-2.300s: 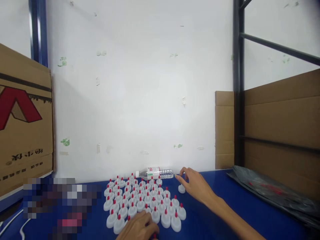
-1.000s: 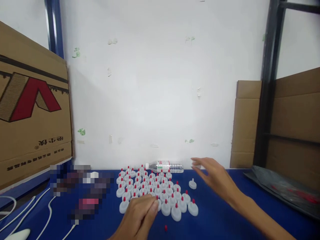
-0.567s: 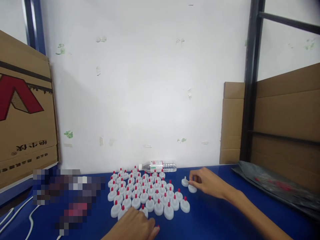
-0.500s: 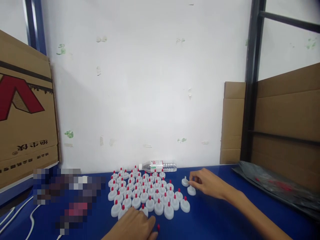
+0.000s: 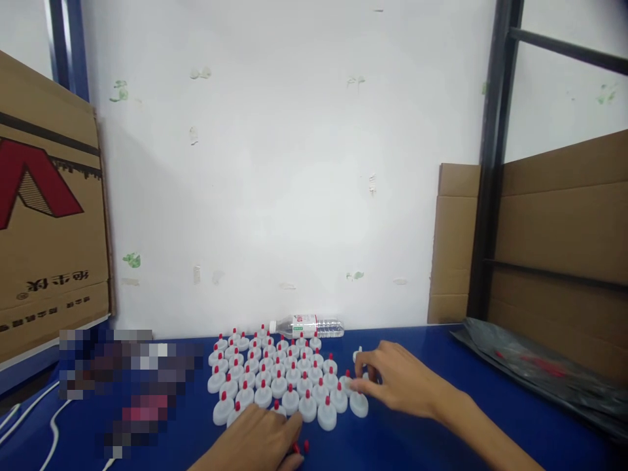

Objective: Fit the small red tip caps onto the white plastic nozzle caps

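Fingertips of my right hand (image 5: 400, 383) pinch a white cap at the 3 o'clock edge of the packed white caps with red tips (image 5: 275, 379), presumably to keep rows tight, while my left hand (image 5: 260, 439) rests curled at 6 o'clock beside loose red tips (image 5: 301, 447), grip unclear.

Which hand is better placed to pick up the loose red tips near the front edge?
Left. The left hand lies right beside the red tips, fingertips nearly touching them; the right hand is busy at a white cap farther right.

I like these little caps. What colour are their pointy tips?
Red tips on white caps, clearest in the head view.
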Tool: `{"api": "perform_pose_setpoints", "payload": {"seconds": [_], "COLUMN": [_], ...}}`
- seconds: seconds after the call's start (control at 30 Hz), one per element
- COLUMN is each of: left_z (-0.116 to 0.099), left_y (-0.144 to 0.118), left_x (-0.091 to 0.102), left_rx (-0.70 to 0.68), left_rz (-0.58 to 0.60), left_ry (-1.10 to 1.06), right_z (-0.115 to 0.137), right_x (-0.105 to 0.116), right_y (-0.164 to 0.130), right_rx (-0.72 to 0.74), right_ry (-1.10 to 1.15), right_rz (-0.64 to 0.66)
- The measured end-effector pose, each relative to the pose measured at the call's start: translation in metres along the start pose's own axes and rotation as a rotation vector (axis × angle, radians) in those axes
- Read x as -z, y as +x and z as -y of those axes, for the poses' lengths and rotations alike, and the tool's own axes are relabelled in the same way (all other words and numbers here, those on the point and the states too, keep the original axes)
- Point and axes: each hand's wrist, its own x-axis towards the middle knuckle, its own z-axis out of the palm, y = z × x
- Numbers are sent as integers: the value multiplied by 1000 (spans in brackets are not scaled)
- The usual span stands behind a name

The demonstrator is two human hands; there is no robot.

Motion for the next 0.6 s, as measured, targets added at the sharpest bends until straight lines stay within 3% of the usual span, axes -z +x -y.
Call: {"api": "perform_pose_setpoints", "payload": {"seconds": [0.17, 0.33, 0.6], "left_z": [-3, -7, -7], "left_y": [1, 2, -2], "left_x": [9, 18, 24], "left_rx": [28, 54, 52], "left_rz": [97, 151, 65], "left_ry": [-25, -65, -53], "right_z": [1, -2, 18], "right_x": [-2, 2, -3], "right_y": [-1, -2, -4], "right_rx": [11, 26, 138], "right_ry": [23, 13, 139], "right_rz": [97, 52, -76]}}
